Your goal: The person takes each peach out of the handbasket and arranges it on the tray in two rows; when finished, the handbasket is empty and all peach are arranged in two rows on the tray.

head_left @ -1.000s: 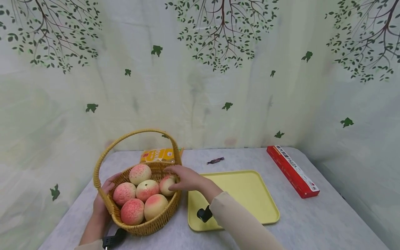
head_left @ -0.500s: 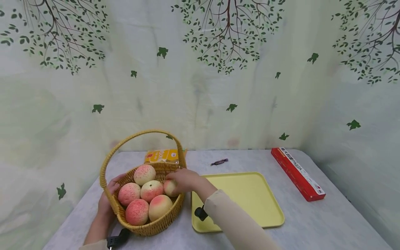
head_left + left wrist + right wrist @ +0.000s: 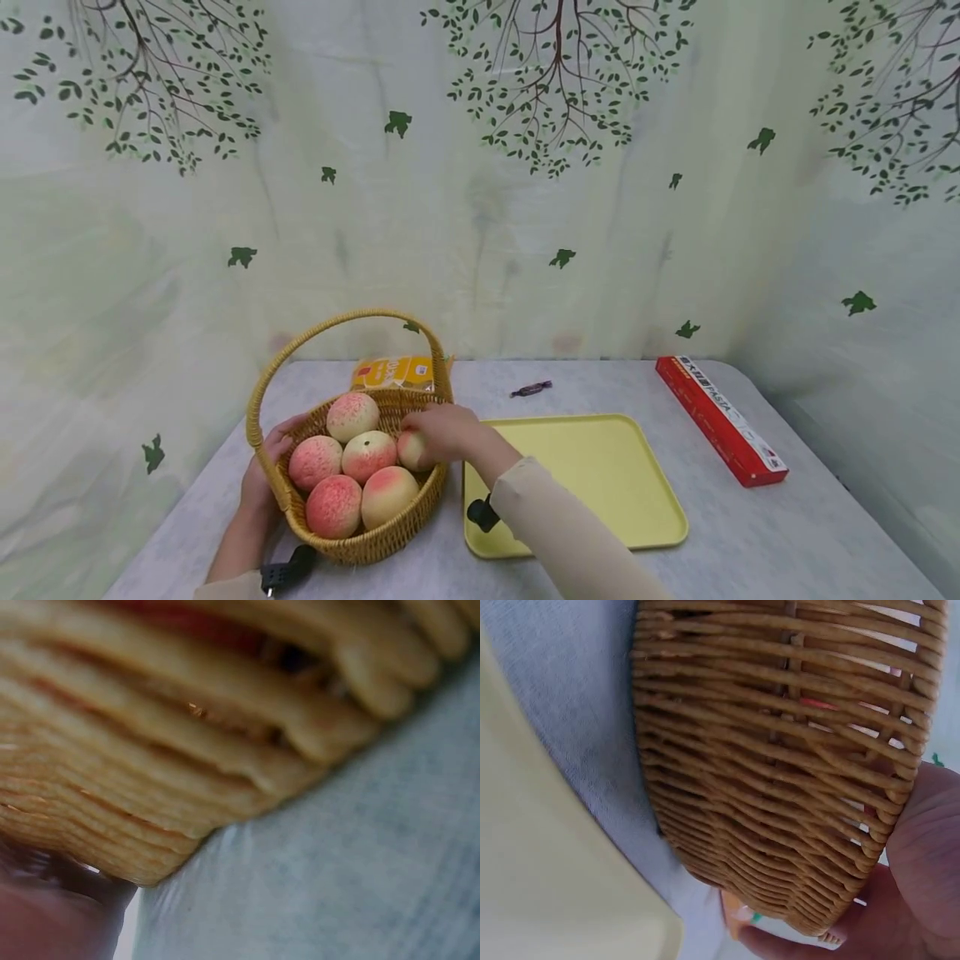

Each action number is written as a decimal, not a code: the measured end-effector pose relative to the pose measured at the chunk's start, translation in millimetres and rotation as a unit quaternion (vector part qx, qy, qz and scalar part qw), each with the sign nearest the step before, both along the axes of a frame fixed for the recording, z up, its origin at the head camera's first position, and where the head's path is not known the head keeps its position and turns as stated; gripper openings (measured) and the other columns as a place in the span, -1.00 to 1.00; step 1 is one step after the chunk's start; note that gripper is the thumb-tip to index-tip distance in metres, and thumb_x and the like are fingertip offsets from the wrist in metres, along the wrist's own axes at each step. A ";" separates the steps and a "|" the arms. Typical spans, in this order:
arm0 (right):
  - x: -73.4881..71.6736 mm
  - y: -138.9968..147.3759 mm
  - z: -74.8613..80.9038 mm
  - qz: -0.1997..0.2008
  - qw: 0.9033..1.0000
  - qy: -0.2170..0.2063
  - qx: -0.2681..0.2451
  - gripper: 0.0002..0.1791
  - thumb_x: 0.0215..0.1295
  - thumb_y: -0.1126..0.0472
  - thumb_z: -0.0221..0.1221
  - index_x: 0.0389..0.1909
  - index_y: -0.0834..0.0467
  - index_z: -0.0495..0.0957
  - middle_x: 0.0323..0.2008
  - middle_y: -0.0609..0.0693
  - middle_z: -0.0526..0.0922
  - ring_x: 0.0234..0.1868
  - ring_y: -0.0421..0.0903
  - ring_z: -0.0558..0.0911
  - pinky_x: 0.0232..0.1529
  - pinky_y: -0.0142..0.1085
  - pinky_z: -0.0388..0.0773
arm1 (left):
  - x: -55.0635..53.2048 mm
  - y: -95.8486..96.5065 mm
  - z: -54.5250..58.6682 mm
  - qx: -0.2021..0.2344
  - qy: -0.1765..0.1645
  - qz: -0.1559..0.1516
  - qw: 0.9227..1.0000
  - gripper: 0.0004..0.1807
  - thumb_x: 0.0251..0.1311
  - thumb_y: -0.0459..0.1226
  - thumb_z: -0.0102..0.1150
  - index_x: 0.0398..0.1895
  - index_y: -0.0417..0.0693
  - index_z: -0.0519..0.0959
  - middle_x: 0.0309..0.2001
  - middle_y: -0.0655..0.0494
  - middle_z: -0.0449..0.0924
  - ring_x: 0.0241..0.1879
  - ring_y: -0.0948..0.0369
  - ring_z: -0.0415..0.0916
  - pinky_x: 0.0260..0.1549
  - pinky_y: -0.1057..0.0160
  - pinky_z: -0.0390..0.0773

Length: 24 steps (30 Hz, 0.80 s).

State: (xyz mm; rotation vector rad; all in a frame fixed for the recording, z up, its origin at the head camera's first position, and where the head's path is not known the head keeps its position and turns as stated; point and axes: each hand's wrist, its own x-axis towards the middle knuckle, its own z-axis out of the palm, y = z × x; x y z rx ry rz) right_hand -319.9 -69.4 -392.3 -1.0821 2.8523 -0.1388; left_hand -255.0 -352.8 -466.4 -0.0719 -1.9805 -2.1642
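A wicker basket [image 3: 375, 546] with a tall arched handle stands left of centre, holding several pink and cream peaches [image 3: 370, 456]. My left hand [image 3: 262, 477] holds the basket's left side; the handle and rim hide part of it. Reaching over the right rim, my right hand [image 3: 444, 432] grips the rightmost peach [image 3: 412, 450], its fingers bent over the fruit. The right wrist view has the woven wall [image 3: 780, 765] filling the middle, with part of the right hand [image 3: 922, 877] at its rim. Close wicker weave [image 3: 187, 735] fills most of the left wrist view.
A yellow tray [image 3: 585, 483] lies right of the basket, under my right forearm. Behind the basket is an orange food packet [image 3: 393, 372]. A small dark wrapped candy [image 3: 531, 389] lies beyond the tray, and a red pasta box [image 3: 720, 421] lies at right.
The fingers of my right hand have closed round the rightmost peach. My left hand stays at the basket. The whole head view has shifted slightly, so everything appears farther right.
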 end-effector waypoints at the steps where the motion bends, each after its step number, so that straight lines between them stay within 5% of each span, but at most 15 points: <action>1: 0.4 0.1 0.3 -0.001 1.000 0.003 -0.002 -0.43 0.19 -0.05 0.34 0.25 -0.23 0.49 0.17 -0.08 0.56 0.11 -0.07 0.59 0.05 -0.15 0.54 | 0.0 0.4 0.4 -0.001 -0.001 0.001 1.000 -0.51 0.57 -0.13 -0.34 0.45 -0.06 0.20 0.16 0.45 0.43 0.15 0.47 0.38 0.03 0.56 0.42; 16: 4.7 6.9 -0.7 -0.017 0.997 0.016 -0.075 -0.30 0.12 -0.01 0.38 0.33 -0.18 0.42 0.25 -0.01 0.43 -0.03 -0.09 0.57 -0.05 -0.18 0.56 | 1.6 0.0 2.1 -0.013 -0.007 0.009 1.000 -0.49 0.57 -0.10 -0.35 0.46 -0.10 0.18 0.15 0.47 0.43 0.14 0.48 0.38 0.02 0.57 0.41; 24: 10.5 17.3 -8.3 -0.011 0.978 -0.009 -0.210 -0.28 0.12 0.02 0.42 0.33 -0.13 0.41 0.19 -0.03 0.38 -0.04 -0.13 0.53 0.04 -0.23 0.56 | -0.1 -3.4 -3.1 -0.034 -0.014 0.027 0.999 -0.47 0.57 -0.08 -0.35 0.45 -0.16 0.18 0.17 0.47 0.37 0.16 0.52 0.32 0.04 0.61 0.32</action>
